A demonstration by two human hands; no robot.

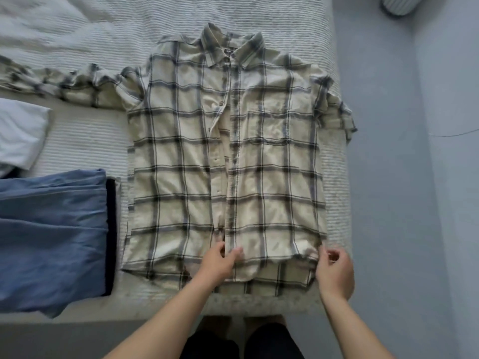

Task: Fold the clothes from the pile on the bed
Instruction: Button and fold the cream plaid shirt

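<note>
A plaid shirt (pixel 228 161) lies flat on the bed (pixel 85 141) — left hand (pixel 217 263) pinching its placket, right hand (pixel 334 270) pinching its hem corner — seemingly squaring it for folding

The shirt (pixel 259 161) is cream, crossed by a large check of dark grey and black lines, with softer blue-grey bands running beside some of them. Its collar carries the same grey stripes, and its small buttons look brown. The bed cover (pixel 85 141) is off-white with fine, pale grey ribbing in close lines. To the left lies a folded blue garment (pixel 51 237), a faded denim shade, with a black piece (pixel 111 229) showing as a narrow strip along its edge. Above them sits a plain white folded cloth (pixel 20 130). The floor (pixel 404 177) at the right is a flat, pale grey-blue.
</note>
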